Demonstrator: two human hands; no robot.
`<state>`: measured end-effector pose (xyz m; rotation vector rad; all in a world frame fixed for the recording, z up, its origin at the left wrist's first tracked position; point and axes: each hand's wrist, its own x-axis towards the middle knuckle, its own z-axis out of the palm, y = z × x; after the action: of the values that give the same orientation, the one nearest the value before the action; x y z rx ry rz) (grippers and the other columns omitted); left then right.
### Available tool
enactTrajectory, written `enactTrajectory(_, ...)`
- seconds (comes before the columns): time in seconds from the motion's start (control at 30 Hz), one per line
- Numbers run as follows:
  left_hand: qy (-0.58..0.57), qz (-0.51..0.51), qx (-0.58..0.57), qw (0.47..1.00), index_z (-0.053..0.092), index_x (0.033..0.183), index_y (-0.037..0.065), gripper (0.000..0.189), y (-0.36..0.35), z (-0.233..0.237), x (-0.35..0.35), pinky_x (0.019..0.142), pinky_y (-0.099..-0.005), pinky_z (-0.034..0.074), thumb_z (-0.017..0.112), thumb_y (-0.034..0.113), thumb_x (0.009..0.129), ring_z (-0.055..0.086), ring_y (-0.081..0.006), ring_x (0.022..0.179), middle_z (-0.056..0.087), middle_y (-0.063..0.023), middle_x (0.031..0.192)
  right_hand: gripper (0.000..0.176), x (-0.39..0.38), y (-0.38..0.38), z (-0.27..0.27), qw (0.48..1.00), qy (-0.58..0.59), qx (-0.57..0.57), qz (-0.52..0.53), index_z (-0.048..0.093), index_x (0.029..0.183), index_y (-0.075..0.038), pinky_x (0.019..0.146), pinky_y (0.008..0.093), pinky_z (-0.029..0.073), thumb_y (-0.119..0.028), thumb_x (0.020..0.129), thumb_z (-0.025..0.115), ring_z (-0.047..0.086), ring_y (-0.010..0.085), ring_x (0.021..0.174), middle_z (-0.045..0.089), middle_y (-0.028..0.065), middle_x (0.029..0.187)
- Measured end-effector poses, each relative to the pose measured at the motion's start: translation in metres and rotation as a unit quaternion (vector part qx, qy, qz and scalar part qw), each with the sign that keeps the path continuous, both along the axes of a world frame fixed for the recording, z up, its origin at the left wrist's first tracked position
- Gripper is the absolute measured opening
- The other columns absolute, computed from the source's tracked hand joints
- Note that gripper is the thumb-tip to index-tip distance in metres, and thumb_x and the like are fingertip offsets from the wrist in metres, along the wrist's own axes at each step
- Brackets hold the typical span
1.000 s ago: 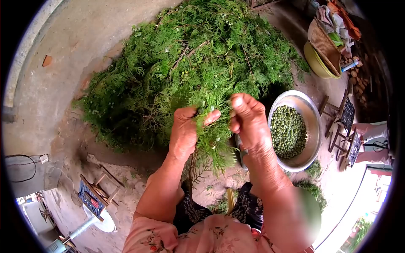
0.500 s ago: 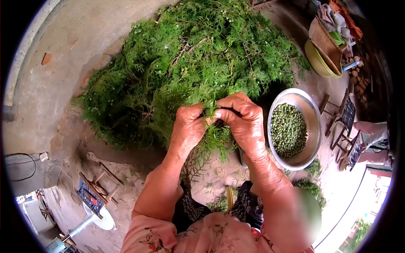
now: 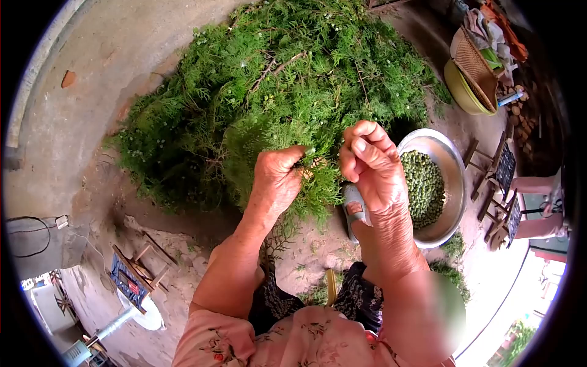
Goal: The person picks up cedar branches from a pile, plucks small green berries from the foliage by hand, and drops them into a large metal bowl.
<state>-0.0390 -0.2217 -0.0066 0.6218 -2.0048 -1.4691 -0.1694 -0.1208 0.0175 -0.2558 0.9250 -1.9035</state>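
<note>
Left hand (image 3: 275,177): pinched shut on sprig (image 3: 325,186), foliage beyond fingertips
Right hand (image 3: 378,164): curled, just beside sprig; closure and contents indiscernible

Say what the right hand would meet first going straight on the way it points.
Pointing forward, away from the body, the right hand would probably meet the heap of evergreen branches first, at its right part; the depth between fingers and foliage is unclear.

The only view looks from the wearer's head, forward and steeply down, within arm's reach of the hands (image 3: 324,168).
</note>
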Motion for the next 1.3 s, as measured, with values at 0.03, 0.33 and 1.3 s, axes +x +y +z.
enactTrajectory(0.03, -0.015, 0.001, -0.029, 0.999, 0.063, 0.08, -0.001, 0.008, 0.0, 0.002, 0.0, 0.052, -0.0219, 0.041, 0.066, 0.003, 0.074, 0.05, -0.0033, 0.061, 0.06, -0.0021, 0.063, 0.014, -0.001, 0.001, -0.001, 0.997, 0.061, -0.031, 0.028, 0.058, 0.094, -0.005, 0.045, 0.019, 0.037, -0.009, 0.081, 0.06, 0.047, 0.0088, 0.05, 0.054, 0.0005, 0.064)
enactTrajectory(0.33, -0.025, -0.019, -0.1, 0.994, 0.055, 0.069, 0.0, 0.01, 0.004, -0.014, -0.003, 0.045, -0.0243, 0.034, 0.055, -0.01, 0.072, 0.037, -0.0052, 0.052, 0.043, 0.0016, 0.052, 0.027, 0.005, -0.001, -0.004, 0.86, 0.5, 0.061, 0.084, 0.061, 0.103, -0.004, 0.066, 0.0265, 0.042, -0.003, 0.075, 0.063, 0.049, 0.0156, 0.07, 0.053, 0.0053, 0.073)
enactTrajectory(1.3, -0.078, 0.003, -0.045, 0.996, 0.058, 0.076, 0.0, 0.005, 0.008, -0.04, -0.008, 0.049, -0.0289, 0.041, 0.063, 0.002, 0.074, 0.05, -0.0118, 0.05, 0.054, -0.0094, 0.057, 0.022, 0.019, -0.008, -0.012, 0.947, 0.197, 0.253, -0.001, 0.06, 0.085, -0.004, 0.042, 0.0218, 0.032, -0.025, 0.086, 0.056, 0.041, 0.0067, 0.046, 0.051, -0.0008, 0.056)
